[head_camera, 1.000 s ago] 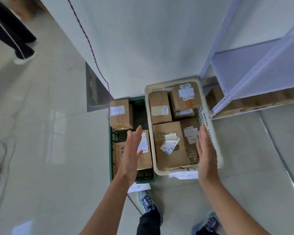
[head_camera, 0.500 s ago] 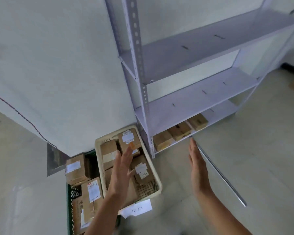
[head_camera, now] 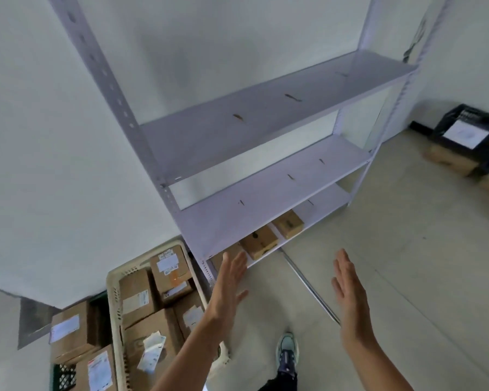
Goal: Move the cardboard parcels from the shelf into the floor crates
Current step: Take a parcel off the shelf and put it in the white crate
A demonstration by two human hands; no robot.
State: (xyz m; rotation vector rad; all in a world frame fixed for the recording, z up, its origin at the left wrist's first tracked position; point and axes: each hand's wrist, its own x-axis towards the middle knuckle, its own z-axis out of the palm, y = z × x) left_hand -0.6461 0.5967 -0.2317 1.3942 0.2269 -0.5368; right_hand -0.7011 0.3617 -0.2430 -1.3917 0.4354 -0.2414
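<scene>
Both hands are open and empty, the left hand (head_camera: 229, 280) before the bottom shelf (head_camera: 316, 218), the right hand (head_camera: 347, 289) over the floor. 3 parcels (head_camera: 261, 241) sit on that shelf, the leftmost partly hidden. The cream crate (head_camera: 112, 283) holds about 5 parcels; the green crate (head_camera: 64, 376) shows 2.

- both hands empty, fingers spread: left hand (head_camera: 229, 280), right hand (head_camera: 349, 289)
- metal shelf (head_camera: 266, 114) has parcels (head_camera: 261, 241) only on the bottom level
- cream crate (head_camera: 114, 280) (packed with boxes) beside a green crate (head_camera: 64, 376)
</scene>
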